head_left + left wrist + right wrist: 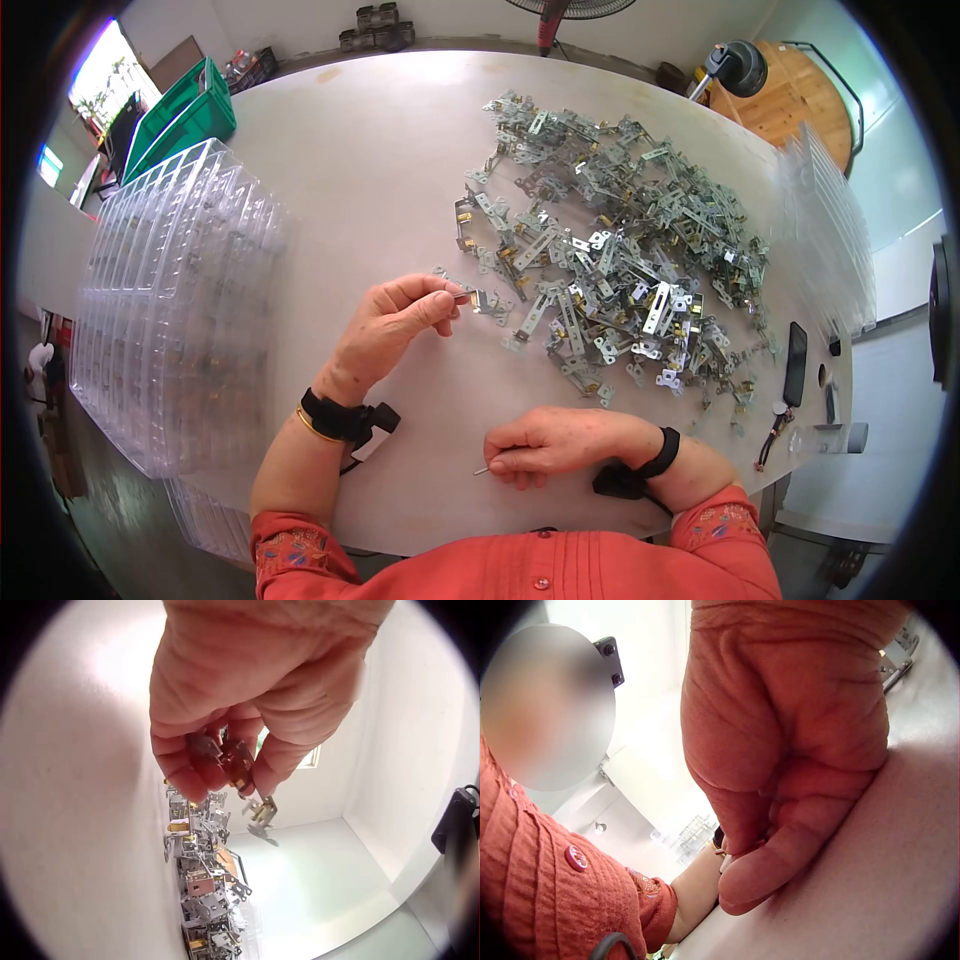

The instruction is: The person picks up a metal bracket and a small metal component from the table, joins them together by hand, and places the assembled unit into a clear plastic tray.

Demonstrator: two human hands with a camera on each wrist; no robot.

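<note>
Between the thumb and fingers of my left hand (390, 322) is a small metal bracket (479, 299) with a brass-coloured part, held above the table at the near left edge of a pile. In the left wrist view, this bracket (262, 813) sticks out past the thumb, and more metal shows among the curled fingers. My right hand (565, 440) is low over the table close to the body, pinching a thin, short metal pin (481, 471) that points left. Most of the pin is hidden by the fingers in the right wrist view.
A wide pile of metal brackets (620, 250) covers the table's right half. Stacked clear plastic trays (180, 320) stand at the left, with more trays (825, 230) at the right. A green crate (185, 120) sits back left. A black phone (795, 363) lies near the right edge.
</note>
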